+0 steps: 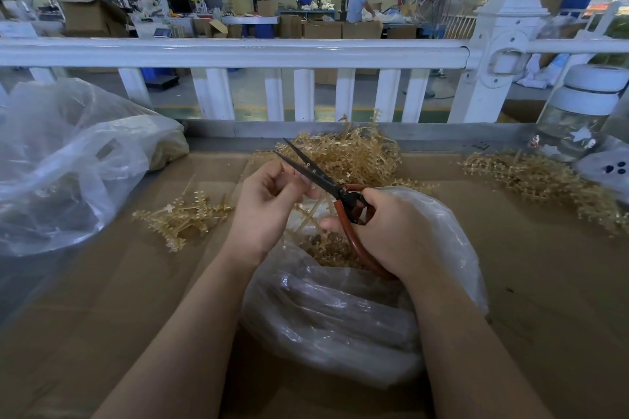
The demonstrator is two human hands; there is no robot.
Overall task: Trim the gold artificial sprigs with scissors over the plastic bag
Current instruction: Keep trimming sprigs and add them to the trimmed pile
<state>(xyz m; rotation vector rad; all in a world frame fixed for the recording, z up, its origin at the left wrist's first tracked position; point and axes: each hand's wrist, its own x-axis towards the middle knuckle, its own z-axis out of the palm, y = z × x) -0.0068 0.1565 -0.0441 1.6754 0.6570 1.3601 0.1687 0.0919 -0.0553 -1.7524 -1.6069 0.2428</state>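
Nearest the camera, a clear plastic bag (340, 313) lies open on the cardboard-covered table (102, 316), and gold trimmings (335, 250) sit inside it. Both hands work just above its mouth. The right hand (391, 231) has its fingers curled through the red handles of a pair of scissors (326, 180); the dark blades stand slightly apart and point up and to the left. The left hand (269, 204) has its fingertips drawn together next to the blades, pinching a thin pale stem (308, 211) that runs down toward the bag; the pinched piece is too small to tell more.

To the left of the hands a small cluster of gold sprigs (182, 216) lies on the cardboard. Beyond the hands sits a larger heap of sprigs (354, 156), and another pile (544, 180) spreads along the right side. At far left a big clear bag (68, 163) slumps on the table, with pale gold material showing through its right side. At far right stands a glass jar (578, 119) with a white lid; its contents are unclear. A white railing (238, 53) runs behind the table, and a workshop with boxes lies past it.
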